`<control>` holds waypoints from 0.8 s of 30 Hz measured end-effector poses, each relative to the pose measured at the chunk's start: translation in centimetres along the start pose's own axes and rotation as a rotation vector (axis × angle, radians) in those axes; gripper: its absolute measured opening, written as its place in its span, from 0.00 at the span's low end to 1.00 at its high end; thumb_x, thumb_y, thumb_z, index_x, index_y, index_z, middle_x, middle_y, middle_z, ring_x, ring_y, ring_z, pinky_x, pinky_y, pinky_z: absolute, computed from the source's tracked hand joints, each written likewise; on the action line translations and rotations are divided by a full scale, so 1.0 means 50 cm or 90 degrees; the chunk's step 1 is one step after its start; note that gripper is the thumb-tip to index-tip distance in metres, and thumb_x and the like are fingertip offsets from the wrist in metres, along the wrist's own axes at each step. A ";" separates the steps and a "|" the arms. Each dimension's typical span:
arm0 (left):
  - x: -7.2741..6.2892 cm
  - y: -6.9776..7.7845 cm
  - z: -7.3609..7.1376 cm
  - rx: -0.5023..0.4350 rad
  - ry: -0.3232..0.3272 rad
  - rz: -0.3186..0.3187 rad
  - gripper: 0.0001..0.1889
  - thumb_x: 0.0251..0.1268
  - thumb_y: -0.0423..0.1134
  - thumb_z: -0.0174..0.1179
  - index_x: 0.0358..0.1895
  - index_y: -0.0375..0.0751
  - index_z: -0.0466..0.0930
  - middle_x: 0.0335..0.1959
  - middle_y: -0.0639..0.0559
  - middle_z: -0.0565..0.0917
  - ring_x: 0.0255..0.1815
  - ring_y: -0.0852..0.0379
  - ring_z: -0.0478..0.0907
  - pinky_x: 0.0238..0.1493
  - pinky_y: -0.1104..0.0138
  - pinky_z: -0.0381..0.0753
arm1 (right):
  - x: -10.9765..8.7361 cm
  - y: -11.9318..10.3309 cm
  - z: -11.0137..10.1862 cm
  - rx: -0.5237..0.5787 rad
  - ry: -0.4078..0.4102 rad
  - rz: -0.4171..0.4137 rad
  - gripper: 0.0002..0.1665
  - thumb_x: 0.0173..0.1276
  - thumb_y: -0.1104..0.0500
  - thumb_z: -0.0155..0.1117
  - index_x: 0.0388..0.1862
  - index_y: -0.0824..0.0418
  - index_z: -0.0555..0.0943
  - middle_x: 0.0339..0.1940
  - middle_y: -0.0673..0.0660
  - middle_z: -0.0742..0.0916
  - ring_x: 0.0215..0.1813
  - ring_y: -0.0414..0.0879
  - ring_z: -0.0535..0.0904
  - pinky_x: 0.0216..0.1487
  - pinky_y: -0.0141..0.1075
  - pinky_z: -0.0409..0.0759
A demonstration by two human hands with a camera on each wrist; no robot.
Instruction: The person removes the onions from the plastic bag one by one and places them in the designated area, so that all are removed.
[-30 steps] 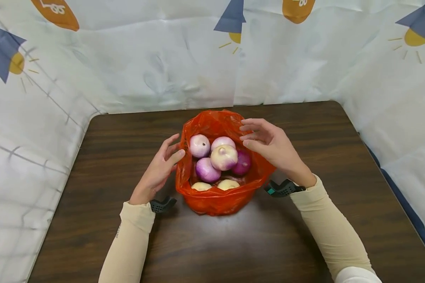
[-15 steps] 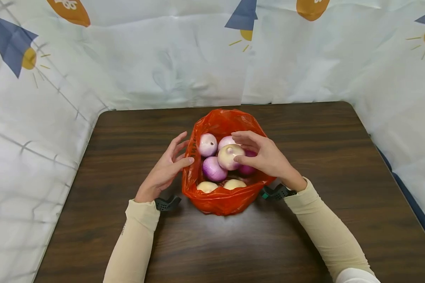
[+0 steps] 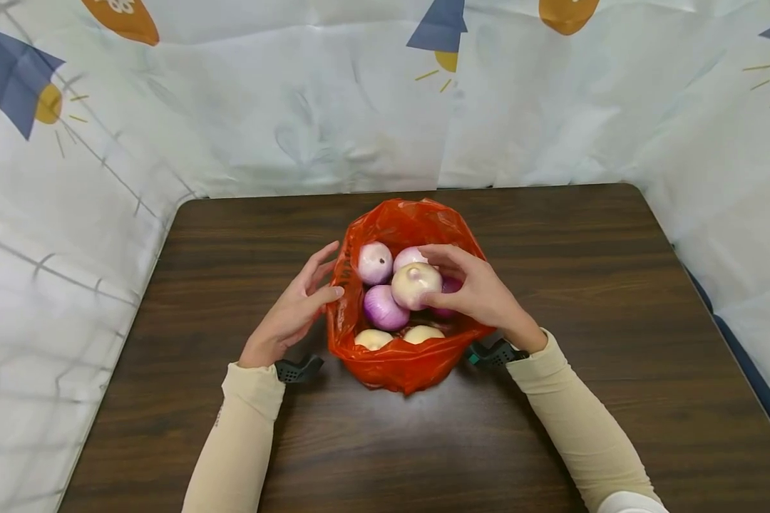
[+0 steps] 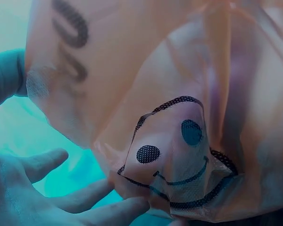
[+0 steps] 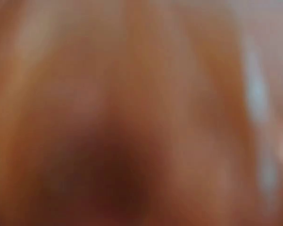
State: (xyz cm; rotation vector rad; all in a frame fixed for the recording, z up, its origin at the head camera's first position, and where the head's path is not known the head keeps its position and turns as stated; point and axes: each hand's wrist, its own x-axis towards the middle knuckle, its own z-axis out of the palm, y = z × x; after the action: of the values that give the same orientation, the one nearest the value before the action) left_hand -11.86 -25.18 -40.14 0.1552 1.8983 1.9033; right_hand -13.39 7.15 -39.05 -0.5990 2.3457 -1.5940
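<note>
A red plastic bag (image 3: 404,370) stands with its mouth spread, several onions inside. My right hand (image 3: 471,288) reaches in over the right rim and grips a pale onion (image 3: 414,283) on top of the pile, thumb in front and fingers behind. Around it lie a whitish-purple onion (image 3: 375,262), a purple onion (image 3: 385,308) and, partly behind my hand, a darker one. My left hand (image 3: 291,313) is at the bag's left side, fingers spread and thumb at the rim. In the left wrist view, its fingertips lie along the bag wall, which bears a printed smiling face (image 4: 172,150).
The bag rests on a dark wood-grain table (image 3: 552,235). White printed sheets (image 3: 231,128) hang behind and at both sides of the table. Two pale onions (image 3: 373,339) lie at the bag's near edge. Close, blurred orange-brown fills the right wrist view.
My right hand has come from the bag's right rim inward and down, and its fingers have closed around the pale onion. My left hand stays beside the bag.
</note>
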 end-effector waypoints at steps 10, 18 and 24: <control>-0.009 -0.001 -0.005 0.008 -0.011 0.010 0.40 0.76 0.34 0.55 0.83 0.66 0.48 0.84 0.51 0.55 0.80 0.40 0.63 0.74 0.49 0.73 | 0.002 0.004 0.012 -0.072 -0.003 -0.036 0.45 0.56 0.59 0.83 0.72 0.58 0.74 0.70 0.59 0.80 0.68 0.55 0.81 0.71 0.51 0.79; -0.009 0.003 0.000 0.019 -0.014 0.020 0.41 0.75 0.34 0.55 0.84 0.64 0.47 0.84 0.49 0.56 0.80 0.40 0.63 0.77 0.41 0.66 | 0.005 0.011 0.020 -0.120 0.001 -0.037 0.47 0.55 0.54 0.85 0.73 0.56 0.74 0.70 0.58 0.80 0.66 0.53 0.82 0.69 0.50 0.81; -0.003 0.006 0.005 0.030 -0.022 0.015 0.41 0.75 0.35 0.54 0.84 0.62 0.46 0.83 0.50 0.56 0.78 0.41 0.65 0.71 0.53 0.76 | 0.003 0.018 0.021 -0.120 0.011 -0.024 0.46 0.55 0.54 0.85 0.71 0.56 0.75 0.70 0.58 0.81 0.66 0.54 0.83 0.69 0.50 0.80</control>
State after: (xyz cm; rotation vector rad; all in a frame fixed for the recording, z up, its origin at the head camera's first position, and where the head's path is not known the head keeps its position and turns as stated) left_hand -11.68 -25.00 -39.79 0.2246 1.9278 1.8599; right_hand -13.26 6.51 -40.30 -0.6739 2.5308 -1.4084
